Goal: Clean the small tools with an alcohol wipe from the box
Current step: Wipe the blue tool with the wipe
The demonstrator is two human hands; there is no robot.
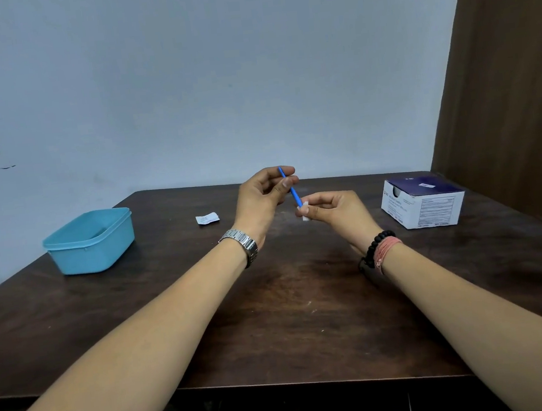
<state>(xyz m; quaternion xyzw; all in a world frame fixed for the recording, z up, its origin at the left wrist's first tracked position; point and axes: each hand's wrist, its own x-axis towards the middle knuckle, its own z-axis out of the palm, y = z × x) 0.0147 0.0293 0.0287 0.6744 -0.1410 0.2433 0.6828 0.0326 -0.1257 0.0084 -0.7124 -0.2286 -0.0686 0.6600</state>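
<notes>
The thin stick tool is bright blue, and the folded alcohol wipe wrapped around its lower end is white, as is the torn wipe wrapper with faint grey print. The open tub is pale turquoise, while the wipe box has a dark navy top and white sides covered in fine dark print. The surface is dark brown wood with a worn, lighter grain; the watch is silver, and the bracelets are black beads and pinkish-orange thread.

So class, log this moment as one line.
left hand: holds blue tool | right hand: wipe around its lower end | stage: wiping
</notes>
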